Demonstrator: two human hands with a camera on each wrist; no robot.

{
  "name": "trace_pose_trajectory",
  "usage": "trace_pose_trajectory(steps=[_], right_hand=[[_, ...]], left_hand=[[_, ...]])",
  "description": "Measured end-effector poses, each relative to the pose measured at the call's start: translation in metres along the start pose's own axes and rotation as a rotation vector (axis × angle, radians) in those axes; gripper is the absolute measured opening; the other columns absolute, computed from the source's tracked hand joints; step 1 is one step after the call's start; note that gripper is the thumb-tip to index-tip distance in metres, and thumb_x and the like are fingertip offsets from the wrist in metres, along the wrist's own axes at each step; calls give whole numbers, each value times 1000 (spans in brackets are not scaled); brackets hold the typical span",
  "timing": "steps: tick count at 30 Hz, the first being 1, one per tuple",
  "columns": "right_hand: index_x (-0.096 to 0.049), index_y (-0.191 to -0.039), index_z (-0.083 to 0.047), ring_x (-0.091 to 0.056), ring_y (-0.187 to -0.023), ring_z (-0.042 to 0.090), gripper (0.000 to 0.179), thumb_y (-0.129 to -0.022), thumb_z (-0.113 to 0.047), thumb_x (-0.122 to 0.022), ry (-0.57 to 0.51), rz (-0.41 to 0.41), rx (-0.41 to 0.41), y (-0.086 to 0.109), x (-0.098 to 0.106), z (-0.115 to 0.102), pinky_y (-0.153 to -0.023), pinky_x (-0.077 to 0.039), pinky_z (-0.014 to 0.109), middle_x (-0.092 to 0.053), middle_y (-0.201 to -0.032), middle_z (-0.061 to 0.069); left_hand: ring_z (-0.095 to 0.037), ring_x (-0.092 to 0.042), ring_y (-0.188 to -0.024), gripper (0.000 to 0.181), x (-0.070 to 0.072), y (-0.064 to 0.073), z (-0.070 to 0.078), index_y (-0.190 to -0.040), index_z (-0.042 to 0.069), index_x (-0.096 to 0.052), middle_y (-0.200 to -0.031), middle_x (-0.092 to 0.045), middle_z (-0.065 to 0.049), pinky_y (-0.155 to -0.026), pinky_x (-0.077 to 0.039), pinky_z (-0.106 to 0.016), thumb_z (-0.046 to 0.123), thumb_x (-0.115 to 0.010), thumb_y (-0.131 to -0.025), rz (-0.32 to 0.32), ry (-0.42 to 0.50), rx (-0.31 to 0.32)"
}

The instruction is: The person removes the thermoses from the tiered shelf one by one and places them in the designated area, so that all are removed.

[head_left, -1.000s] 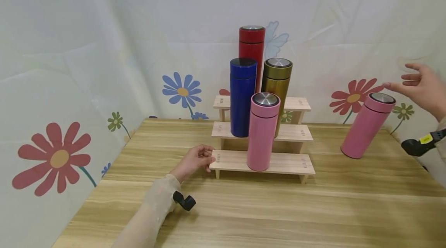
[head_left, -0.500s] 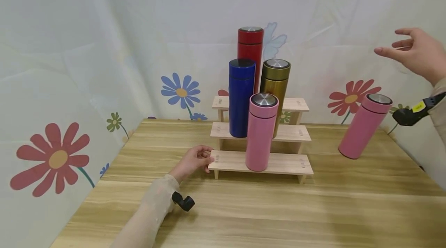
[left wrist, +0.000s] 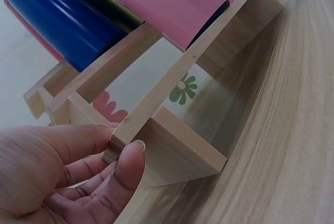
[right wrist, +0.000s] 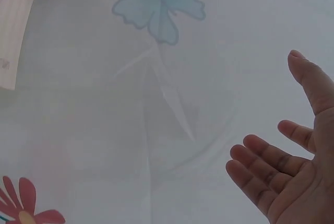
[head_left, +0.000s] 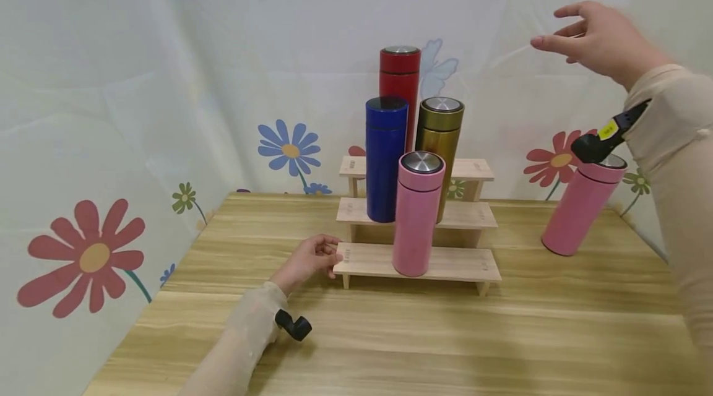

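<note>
My left hand (head_left: pixel 309 260) pinches the left end of the lowest board of a three-step wooden display stand (head_left: pixel 462 263); the left wrist view shows thumb and forefinger on that board's corner (left wrist: pixel 117 145). A pink thermos (head_left: pixel 414 223) stands upright on the lowest step. Behind it a blue thermos (head_left: pixel 385 167) and a gold thermos (head_left: pixel 445 136) stand on the middle step. At the top back is a red thermos (head_left: pixel 400 71), its base hidden. Up in the air to the right, my right hand (head_left: pixel 604 40) holds nothing, its fingers apart.
Another pink thermos (head_left: pixel 579 213) stands on the wooden table (head_left: pixel 390 340) right of the stand, partly behind the right wrist's black camera (head_left: pixel 593 145). A white curtain (head_left: pixel 312 25) with printed flowers and a butterfly hangs behind the table.
My right hand has risen from beside the right-hand pink thermos and moved left, toward the stand. My left hand keeps its pinch on the board, and the thermoses stay where they were.
</note>
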State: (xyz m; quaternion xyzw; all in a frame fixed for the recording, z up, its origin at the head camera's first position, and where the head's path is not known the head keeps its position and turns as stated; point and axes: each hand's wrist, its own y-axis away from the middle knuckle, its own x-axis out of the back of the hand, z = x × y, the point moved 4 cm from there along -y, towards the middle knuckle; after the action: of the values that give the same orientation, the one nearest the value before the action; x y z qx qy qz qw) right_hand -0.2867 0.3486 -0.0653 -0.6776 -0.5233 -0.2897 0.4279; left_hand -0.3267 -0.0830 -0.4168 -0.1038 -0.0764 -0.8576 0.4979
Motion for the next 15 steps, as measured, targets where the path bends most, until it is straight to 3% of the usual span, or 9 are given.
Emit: trace_pose_trajectory(steps=[15], right_hand=[[-14,-154,-11,-44,-125,48,82,-94,-54,-49,-61,-41,96,-21,-37,-63,-108,-31,67,-31,-153,24]], left_hand=[[-12,-59,-56,40,0,1,-4,-128,-9,-46,-90,-58,-8,-61,-57,-29,2,-60,-92,6,21,7]])
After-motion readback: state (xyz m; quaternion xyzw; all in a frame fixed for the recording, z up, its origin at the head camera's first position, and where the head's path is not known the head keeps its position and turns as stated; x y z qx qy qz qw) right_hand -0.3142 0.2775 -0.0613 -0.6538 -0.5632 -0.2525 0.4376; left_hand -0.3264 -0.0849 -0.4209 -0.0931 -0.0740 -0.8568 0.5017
